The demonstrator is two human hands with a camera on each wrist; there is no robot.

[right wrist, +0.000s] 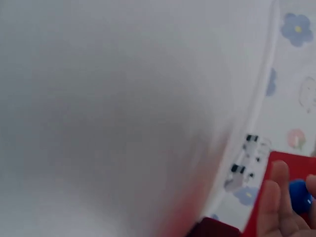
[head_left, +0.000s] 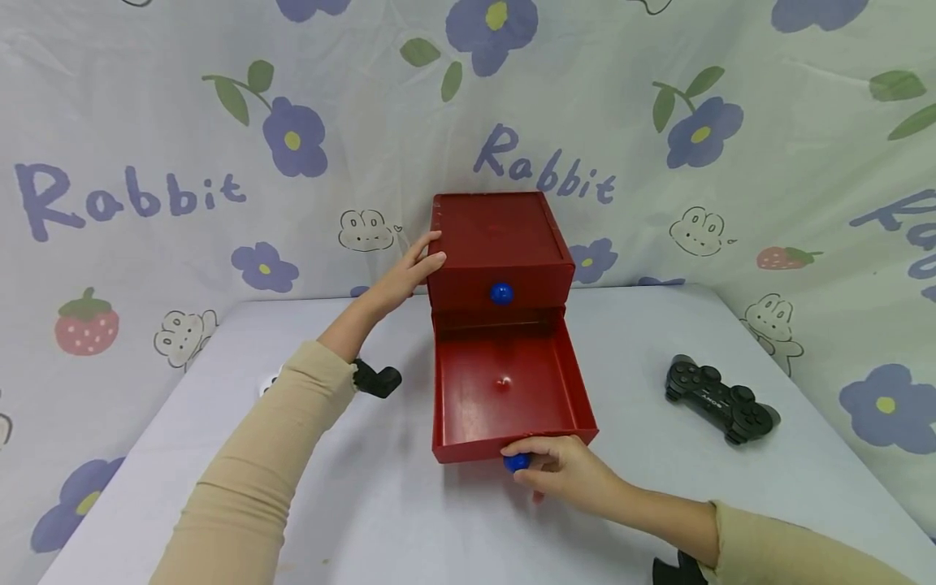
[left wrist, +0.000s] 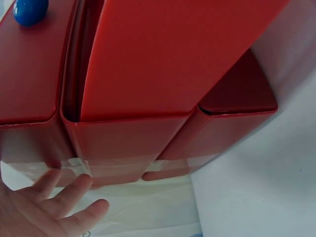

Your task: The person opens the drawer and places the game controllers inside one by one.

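A red drawer unit (head_left: 500,231) with blue knobs stands at the back of the table. Its lower visible drawer (head_left: 483,398) is pulled far out toward me, and its inside is bare. My right hand (head_left: 566,475) pinches the blue knob (head_left: 516,462) on that drawer's front between thumb and fingers. Against the unit's upper left side rests my left hand (head_left: 402,280), fingers spread and fairly straight. In the left wrist view its fingers (left wrist: 71,195) lie along the side wall, near strips of clear tape. An upper drawer, with its own blue knob (head_left: 501,293), is closed.
To the right on the white table (head_left: 629,366) lies a black game controller (head_left: 720,398). A white-and-black object (head_left: 269,382) is mostly hidden behind my left sleeve. Behind the table hangs a rabbit-and-flower printed cloth (head_left: 380,146).
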